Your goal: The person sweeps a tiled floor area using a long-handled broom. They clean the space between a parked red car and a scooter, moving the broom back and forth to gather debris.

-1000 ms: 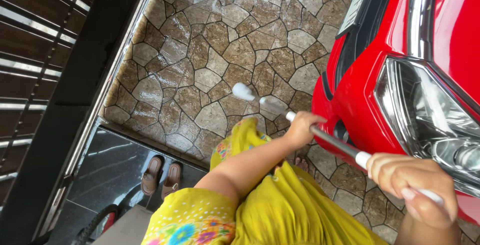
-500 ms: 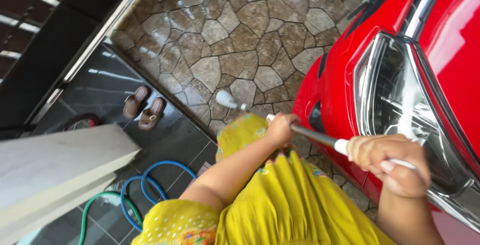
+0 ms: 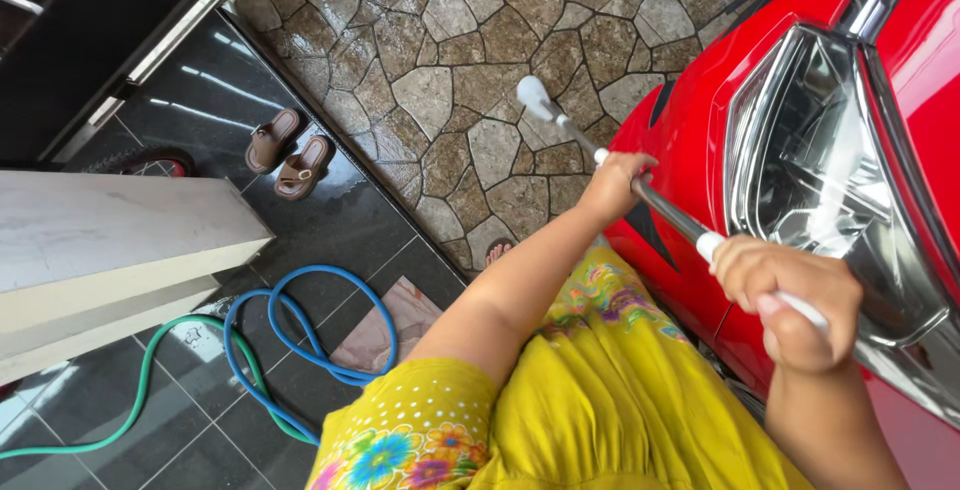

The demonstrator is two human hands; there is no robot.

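A long spray lance (image 3: 660,205) with a metal shaft and a white nozzle tip points toward the wet stone paving (image 3: 470,40). My left hand (image 3: 612,185) grips the shaft partway down. My right hand (image 3: 785,295) is closed around the white handle at the rear end. The lance runs along the front corner of a red car (image 3: 700,120), just beside its headlight (image 3: 820,170). I wear a yellow flowered dress (image 3: 590,390).
A blue hose (image 3: 300,335) and a green hose (image 3: 140,390) coil on dark tiles at the lower left. A pair of brown sandals (image 3: 288,155) lies by the paving edge. A white ledge (image 3: 110,250) juts in from the left. A cloth (image 3: 385,335) lies near the hoses.
The view has swung left and down, bringing the hoses and white ledge into sight. The lance tip has lifted and shifted right, nearer the car's bumper. Both hands keep their grip.
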